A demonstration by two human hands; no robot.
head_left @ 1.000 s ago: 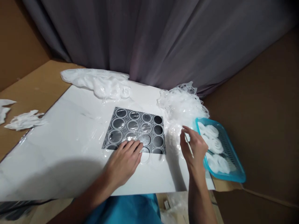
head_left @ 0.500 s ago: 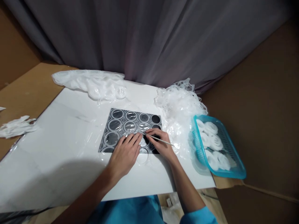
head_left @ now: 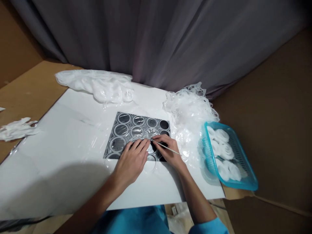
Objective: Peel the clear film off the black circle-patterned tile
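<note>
A dark sheet with rows of clear plastic circles (head_left: 131, 130) lies on the white board (head_left: 60, 152). My left hand (head_left: 131, 161) rests flat on the sheet's near edge, fingers stretched out and pressing the film. My right hand (head_left: 167, 149) is beside it, fingers pinched round a thin metal pick (head_left: 165, 147) whose tip touches the sheet by my left fingertips. Part of the sheet's near right corner is hidden under both hands.
A heap of cut-out clear film (head_left: 190, 107) lies right of the sheet. A blue basket (head_left: 243, 169) holding white round pieces stands at the right edge. Crumpled white plastic (head_left: 97, 84) lies at the back, white scraps (head_left: 17, 130) at far left. A grey curtain hangs behind.
My right hand came from beside the blue basket leftward onto the sheet with the pick. My left hand stayed pressed on the sheet.
</note>
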